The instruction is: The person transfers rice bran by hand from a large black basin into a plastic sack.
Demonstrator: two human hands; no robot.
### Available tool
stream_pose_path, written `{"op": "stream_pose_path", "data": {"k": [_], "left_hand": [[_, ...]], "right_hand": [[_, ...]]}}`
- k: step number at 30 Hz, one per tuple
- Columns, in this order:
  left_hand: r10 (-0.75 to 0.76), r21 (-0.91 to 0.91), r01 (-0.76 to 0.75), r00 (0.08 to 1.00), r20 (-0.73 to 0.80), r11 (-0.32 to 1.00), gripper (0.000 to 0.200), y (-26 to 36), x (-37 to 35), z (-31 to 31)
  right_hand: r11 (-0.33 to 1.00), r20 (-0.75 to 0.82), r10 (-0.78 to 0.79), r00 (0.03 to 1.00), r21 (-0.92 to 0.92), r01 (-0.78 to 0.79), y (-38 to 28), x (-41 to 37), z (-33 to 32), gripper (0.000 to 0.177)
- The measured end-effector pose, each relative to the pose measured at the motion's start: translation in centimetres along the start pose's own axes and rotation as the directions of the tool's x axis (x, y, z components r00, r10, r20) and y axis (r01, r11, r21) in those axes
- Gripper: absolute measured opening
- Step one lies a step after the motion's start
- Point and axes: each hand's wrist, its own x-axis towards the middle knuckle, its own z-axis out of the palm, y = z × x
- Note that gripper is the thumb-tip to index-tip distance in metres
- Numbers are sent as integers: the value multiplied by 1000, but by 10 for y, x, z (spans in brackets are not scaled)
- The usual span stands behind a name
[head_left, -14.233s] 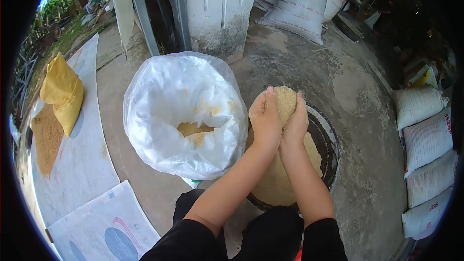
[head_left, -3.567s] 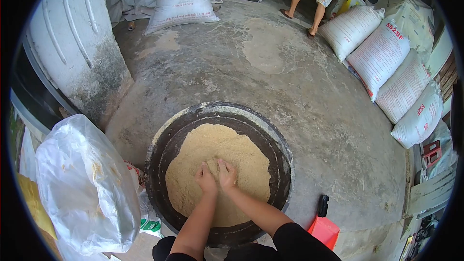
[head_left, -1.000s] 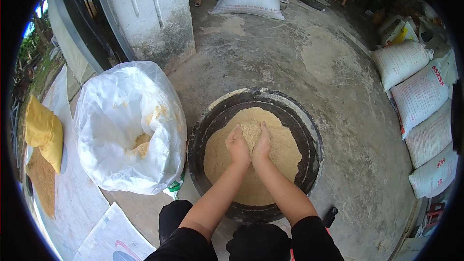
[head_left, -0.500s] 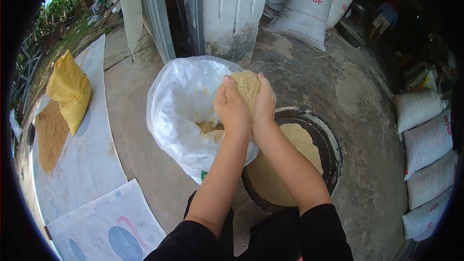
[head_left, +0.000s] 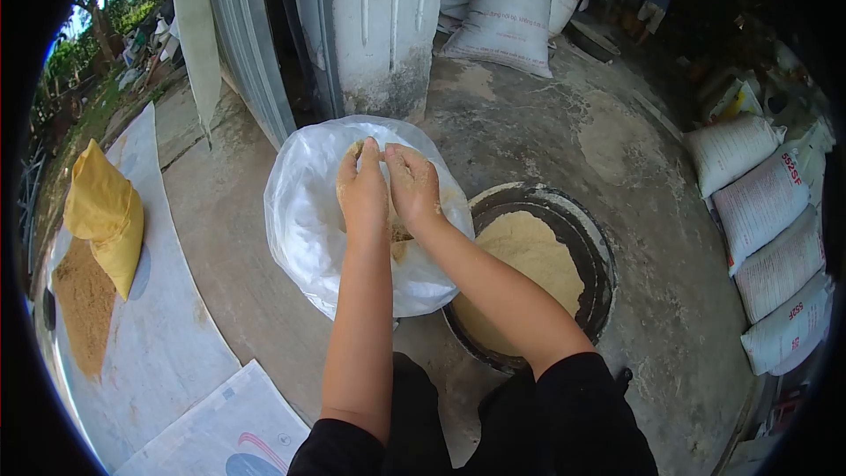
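Observation:
My left hand (head_left: 363, 187) and my right hand (head_left: 412, 183) are side by side, palms down, over the mouth of a white plastic bag (head_left: 304, 220). Both are dusted with tan bran, and a little bran shows under them inside the bag. Neither hand has a heap in it. To the right of the bag stands a round black basin (head_left: 602, 251) with a mound of tan bran (head_left: 529, 256) in it. My black sleeves and knees fill the bottom of the view.
A white pillar (head_left: 379, 18) rises behind the bag. Feed sacks lie at the right (head_left: 758, 203) and at the back (head_left: 511, 9). At the left, a yellow sack (head_left: 104, 211) and spread bran (head_left: 84, 300) lie on a sheet. A person (head_left: 652, 4) stands far back.
My cupped hands carried a heap of bran from the basin to the bag. They have now turned palm down over the bag's mouth, and the heap is gone from them.

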Motion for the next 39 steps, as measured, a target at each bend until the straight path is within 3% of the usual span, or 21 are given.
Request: {"op": "stream_pose_path", "data": {"k": [1, 3, 7, 9, 11, 13, 15, 17, 19, 21, 22, 24, 25, 27, 29, 31, 33, 35, 36, 38, 39], "left_hand": [[39, -3, -39, 997, 62, 999, 42, 1, -5, 2], [57, -30, -53, 989, 139, 998, 43, 4, -20, 11], [113, -65, -97, 934, 338, 993, 40, -8, -57, 36], [88, -106, -49, 910, 405, 993, 36, -15, -84, 45], [192, -82, -175, 842, 505, 981, 34, -30, -105, 51], [192, -120, -150, 789, 583, 981, 33, -62, -125, 61], [-6, 21, -12, 740, 673, 1000, 36, -90, -143, 66], [-163, 110, 120, 759, 630, 987, 37, -154, -158, 77], [-254, 256, 129, 795, 552, 958, 38, -208, -166, 83], [-339, 493, 53, 789, 512, 868, 40, -255, -170, 82], [-338, 504, 41, 789, 513, 863, 40, -272, -175, 82], [-379, 693, -114, 768, 516, 712, 42, -301, -181, 84], [-371, 690, -113, 775, 512, 715, 42, -319, -184, 86], [-527, 800, -19, 742, 413, 600, 42, -351, -191, 85], [-490, 792, -25, 773, 402, 610, 41, -364, -204, 88], [-460, 783, -23, 798, 389, 622, 40, -381, -217, 94], [-545, 609, 273, 775, 320, 745, 38, -395, -225, 100], [-528, 502, 357, 811, 252, 788, 37, -399, -232, 105], [-525, 383, 430, 830, 189, 817, 37, -396, -232, 110], [-542, 326, 472, 823, 169, 819, 35, -375, -234, 117], [-572, 276, 521, 807, 147, 807, 34, -368, -234, 119]], "right_hand": [[996, 29, -91, 995, 4, 91, -2, -1, -10, 31], [993, -19, -98, 995, -69, 96, -5, -5, -38, 30], [995, -139, 70, 988, -61, -79, 18, -35, -119, 32], [959, -253, 283, 925, 43, -281, 41, -62, -166, 33], [887, -371, 422, 827, -21, -462, 64, -92, -215, 37], [825, -450, 429, 783, -157, -543, 93, -126, -259, 41], [801, -551, 428, 716, -136, -583, 116, -155, -290, 44], [790, -637, 414, 650, -104, -605, 141, -175, -312, 47], [781, -702, 427, 569, -30, -624, 175, -190, -330, 50], [780, -705, 386, 595, -96, -618, 218, -206, -346, 54], [721, -719, 398, 570, -140, -679, 233, -211, -348, 55], [607, -747, 436, 502, -168, -777, 238, -208, -333, 55], [550, -752, 461, 471, -174, -817, 224, -199, -319, 54], [620, -685, 529, 500, -90, -779, 254, -209, -312, 50], [675, -607, 570, 553, -38, -737, 284, -215, -304, 49], [665, -594, 594, 542, -17, -747, 284, -211, -291, 49], [654, -579, 619, 530, 6, -757, 280, -208, -279, 50], [600, -558, 719, 414, 199, -775, 278, -204, -269, 49], [610, -554, 716, 424, 202, -767, 273, -200, -264, 49], [480, -609, 759, 231, 284, -830, 261, -194, -258, 47], [484, -606, 759, 239, 279, -830, 256, -191, -259, 47]]}}
